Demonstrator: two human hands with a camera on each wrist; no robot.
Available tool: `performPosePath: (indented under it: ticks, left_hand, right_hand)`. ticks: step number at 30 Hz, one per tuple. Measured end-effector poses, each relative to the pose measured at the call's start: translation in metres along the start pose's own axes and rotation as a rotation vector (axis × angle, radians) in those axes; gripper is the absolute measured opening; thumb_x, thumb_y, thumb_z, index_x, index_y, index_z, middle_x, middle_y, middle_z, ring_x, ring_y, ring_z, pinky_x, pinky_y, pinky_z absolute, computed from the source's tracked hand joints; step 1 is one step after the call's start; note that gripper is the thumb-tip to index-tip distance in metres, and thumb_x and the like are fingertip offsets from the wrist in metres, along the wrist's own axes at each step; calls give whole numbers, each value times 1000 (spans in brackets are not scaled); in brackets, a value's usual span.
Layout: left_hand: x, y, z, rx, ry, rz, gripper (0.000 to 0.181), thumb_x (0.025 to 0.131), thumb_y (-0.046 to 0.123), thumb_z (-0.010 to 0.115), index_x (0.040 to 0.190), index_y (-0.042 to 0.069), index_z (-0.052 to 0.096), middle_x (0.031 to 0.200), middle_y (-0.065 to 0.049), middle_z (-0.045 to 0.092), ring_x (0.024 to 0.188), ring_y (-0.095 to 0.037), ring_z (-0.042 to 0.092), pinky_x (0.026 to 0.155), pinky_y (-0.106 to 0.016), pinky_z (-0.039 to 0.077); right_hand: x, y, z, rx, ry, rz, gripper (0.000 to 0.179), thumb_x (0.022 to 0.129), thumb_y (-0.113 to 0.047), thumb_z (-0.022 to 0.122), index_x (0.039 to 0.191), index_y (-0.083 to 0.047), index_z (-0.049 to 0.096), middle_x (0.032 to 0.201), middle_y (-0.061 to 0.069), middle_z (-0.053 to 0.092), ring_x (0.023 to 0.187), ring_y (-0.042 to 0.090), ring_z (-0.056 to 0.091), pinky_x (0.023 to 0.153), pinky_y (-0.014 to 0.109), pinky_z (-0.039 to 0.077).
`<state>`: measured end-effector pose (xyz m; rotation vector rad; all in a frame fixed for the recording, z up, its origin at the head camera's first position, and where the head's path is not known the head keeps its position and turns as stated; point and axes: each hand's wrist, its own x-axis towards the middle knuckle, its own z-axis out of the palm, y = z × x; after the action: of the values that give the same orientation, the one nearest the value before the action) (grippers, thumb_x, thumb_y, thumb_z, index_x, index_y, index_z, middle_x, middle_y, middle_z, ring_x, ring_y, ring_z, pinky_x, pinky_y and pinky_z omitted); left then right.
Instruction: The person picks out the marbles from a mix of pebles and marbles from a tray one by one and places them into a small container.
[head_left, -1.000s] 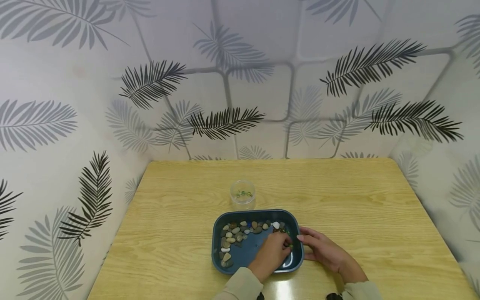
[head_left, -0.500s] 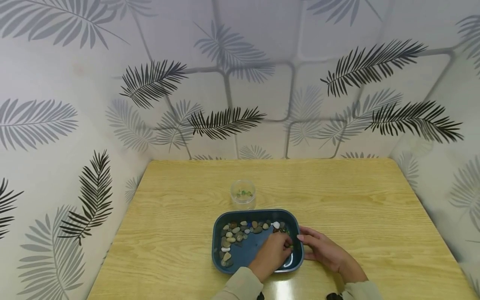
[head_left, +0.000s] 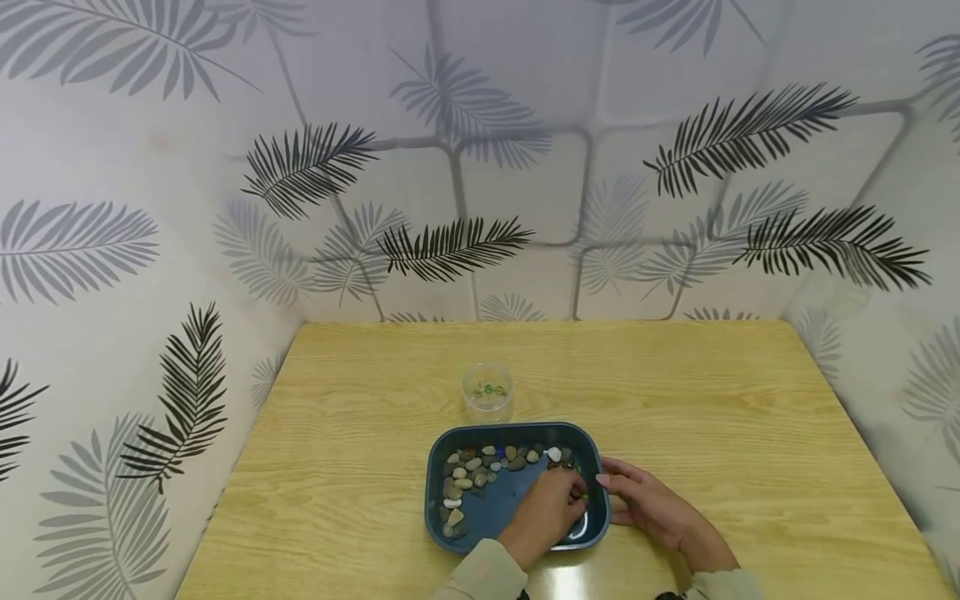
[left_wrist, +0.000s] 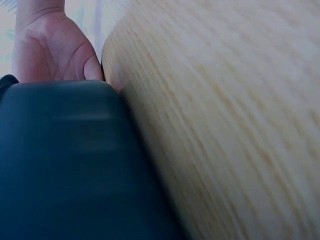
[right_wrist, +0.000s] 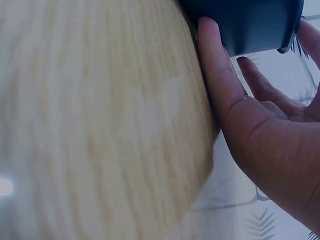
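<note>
My left hand [head_left: 551, 500] reaches down into the blue rectangular tray [head_left: 468, 546], palm down, near its right side. Its fingers are curled among small pebbles, and a green speck, perhaps a glass marble [head_left: 585, 497], shows at the fingertips. I cannot tell whether they pinch it. My right hand [head_left: 648, 500] holds the tray's right wall from outside, thumb over the rim and fingers along the wall. The right wrist view shows these fingers [right_wrist: 217, 65] against the tray's dark wall. Past the tray wall [left_wrist: 60, 160] in the left wrist view, the right palm [left_wrist: 57, 50] appears.
Behind the tray stands a clear round cup [head_left: 487, 396] holding several small greenish marbles. Pebbles [head_left: 480, 477] line the tray's back and left sides, with a white stone [head_left: 554, 454] at the back right. The wooden table [head_left: 337, 417] meets a leaf-patterned wall covering [head_left: 525, 192].
The whole head view has shifted slightly downward. My left hand's fingertips have moved very little inside the tray, and the right hand stays at the tray's right wall.
</note>
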<state>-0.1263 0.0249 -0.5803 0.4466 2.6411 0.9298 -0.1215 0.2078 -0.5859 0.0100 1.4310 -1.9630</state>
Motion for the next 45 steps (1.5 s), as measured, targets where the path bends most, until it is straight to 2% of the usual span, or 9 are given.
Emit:
performPosePath:
  ticks: [11, 15, 19, 25, 29, 36, 42, 45]
  left_hand:
    - [-2, 3, -2, -13, 24, 36, 8, 78, 17, 67, 85, 18, 66, 72, 13, 56, 64, 3, 50, 58, -18, 44]
    - [-5, 2, -4, -34, 80, 64, 9, 78, 18, 67, 87, 19, 66, 75, 15, 54, 66, 3, 48, 59, -16, 43]
    - [-9, 3, -10, -109, 162, 107, 9, 79, 17, 66, 87, 19, 64, 77, 14, 54, 67, 4, 48, 60, -14, 43]
    - [-24, 3, -29, -272, 223, 134, 10, 80, 16, 65, 90, 16, 64, 78, 12, 54, 67, 3, 51, 59, -15, 45]
    - [-36, -2, -45, -346, 299, 162, 12, 80, 15, 66, 92, 14, 64, 81, 9, 56, 68, 1, 54, 59, -15, 46]
    - [-47, -11, -83, -331, 428, 147, 12, 80, 17, 65, 91, 13, 64, 82, 6, 57, 69, -3, 55, 61, -17, 47]
    - [-47, -34, -108, -285, 510, 147, 14, 82, 18, 63, 93, 10, 63, 80, 4, 59, 68, -4, 57, 60, -18, 48]
    - [-48, -44, -117, -279, 543, 119, 14, 81, 17, 64, 93, 9, 64, 79, 3, 60, 67, -5, 57, 59, -17, 48]
  right_hand:
    - [-2, 0, 0, 0, -13, -10, 58, 93, -23, 45, 139, -1, 17, 138, 18, 28, 114, 26, 44, 87, 46, 40]
    - [-3, 0, 1, 2, -13, -10, 59, 93, -23, 45, 140, -1, 16, 136, 16, 31, 112, 26, 46, 87, 46, 40]
    - [-3, 1, 1, -1, -22, -13, 59, 93, -22, 45, 140, -1, 15, 136, 15, 31, 110, 25, 48, 87, 45, 41]
    - [-1, 1, 1, -21, -3, -13, 60, 93, -24, 45, 140, -1, 15, 137, 18, 28, 110, 24, 48, 86, 46, 41]
    - [0, 3, 1, -36, 15, -30, 61, 92, -23, 45, 139, 1, 15, 136, 20, 28, 109, 23, 48, 85, 46, 42]
    - [0, 3, 0, -34, 37, -40, 61, 92, -23, 47, 139, 0, 17, 134, 18, 31, 109, 23, 48, 85, 46, 42]
    - [-1, 3, 0, -25, 36, -24, 60, 91, -25, 48, 139, -1, 20, 136, 17, 30, 108, 24, 49, 86, 46, 41]
    - [-1, 3, -1, -27, 38, -20, 60, 92, -24, 48, 139, -1, 20, 137, 17, 29, 108, 24, 49, 86, 46, 41]
